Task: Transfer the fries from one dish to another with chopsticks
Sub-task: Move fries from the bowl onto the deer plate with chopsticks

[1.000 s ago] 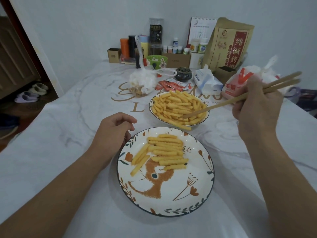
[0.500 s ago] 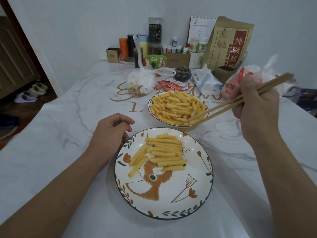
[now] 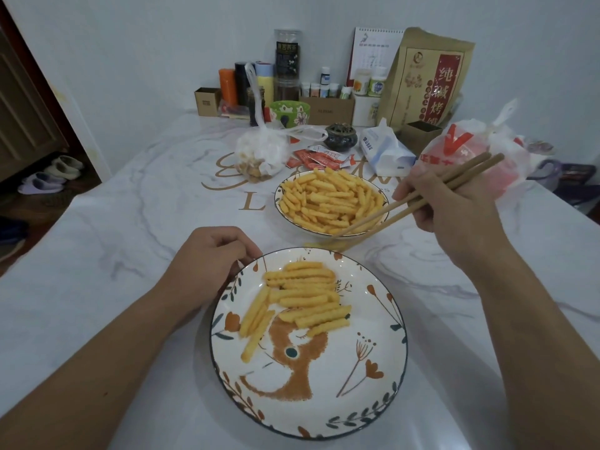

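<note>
The fries [image 3: 331, 203] are light, stiff crinkle-cut sticks, probably brittle if squeezed hard; their ridges should give wooden tips some bite. Each is best taken near its middle, so it hangs level instead of pivoting out.

The right hand [image 3: 454, 203] grips the 2 chopsticks [image 3: 418, 203], thumb and curled fingers [image 3: 422, 219] wrapped round the shafts past their mid-length. Below the fingers the sticks stand a little apart, then draw in toward the tips, which sit low at the near rim of the far bowl [image 3: 280, 207]. A blurred yellow streak at the tips looks like 1 fry [image 3: 324, 245] pinched there, just outside the bowl, though the blur leaves that unsure.

The left hand [image 3: 214, 258] rests on the table with fingers loosely curled, holding nothing I can make out; its fingertips lie just at the rim of the patterned plate [image 3: 383, 378], maybe touching it.

Most fries lie heaped in the bowl beyond the chopstick tips; a smaller batch [image 3: 302, 297] lies in rows on the plate, short of the tips and just right of the left hand's fingers.
</note>
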A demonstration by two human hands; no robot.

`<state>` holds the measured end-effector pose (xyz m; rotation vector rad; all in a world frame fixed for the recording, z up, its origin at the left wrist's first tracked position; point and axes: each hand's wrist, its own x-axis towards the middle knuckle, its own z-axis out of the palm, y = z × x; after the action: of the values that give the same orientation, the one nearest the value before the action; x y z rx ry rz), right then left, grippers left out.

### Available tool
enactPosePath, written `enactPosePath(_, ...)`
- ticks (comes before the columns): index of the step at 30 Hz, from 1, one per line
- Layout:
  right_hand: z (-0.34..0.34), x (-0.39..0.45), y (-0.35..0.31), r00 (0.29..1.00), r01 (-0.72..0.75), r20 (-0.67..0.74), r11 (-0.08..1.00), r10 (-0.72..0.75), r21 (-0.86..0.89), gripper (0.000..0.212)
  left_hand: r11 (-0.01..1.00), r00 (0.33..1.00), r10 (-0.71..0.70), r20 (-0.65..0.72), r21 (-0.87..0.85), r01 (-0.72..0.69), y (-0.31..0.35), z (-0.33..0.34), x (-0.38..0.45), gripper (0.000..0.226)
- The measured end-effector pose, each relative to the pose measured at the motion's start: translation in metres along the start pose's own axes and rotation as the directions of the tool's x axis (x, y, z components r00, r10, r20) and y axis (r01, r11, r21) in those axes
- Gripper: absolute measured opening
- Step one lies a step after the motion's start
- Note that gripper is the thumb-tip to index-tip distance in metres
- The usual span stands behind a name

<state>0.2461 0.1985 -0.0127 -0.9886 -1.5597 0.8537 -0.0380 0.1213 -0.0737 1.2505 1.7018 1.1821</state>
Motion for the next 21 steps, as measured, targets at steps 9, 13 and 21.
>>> enactPosePath(9, 0.0014, 0.0005, 0.0013, 0.998, 0.035, -0.044, 0.999, -0.035, -0.007, 0.048, 1.000, 0.999, 0.006, -0.031, 0.002, -0.006, -0.0010, 0.0048, -0.0005, 0.039)
enactPosePath(13, -0.0042, -0.0006, 0.0000, 0.992, 0.120, -0.053, 0.990, -0.116, 0.074, 0.048, 1.000, 0.999, 0.004, -0.048, 0.012, -0.004, -0.0002, 0.0065, -0.0006, 0.035)
enactPosePath(21, -0.0031, -0.0015, 0.0040, 0.994, 0.104, 0.025, 0.994, -0.105, 0.038, 0.037, 0.999, 0.999, 0.019, -0.038, 0.030, -0.018, -0.0019, 0.0074, -0.0011, 0.037)
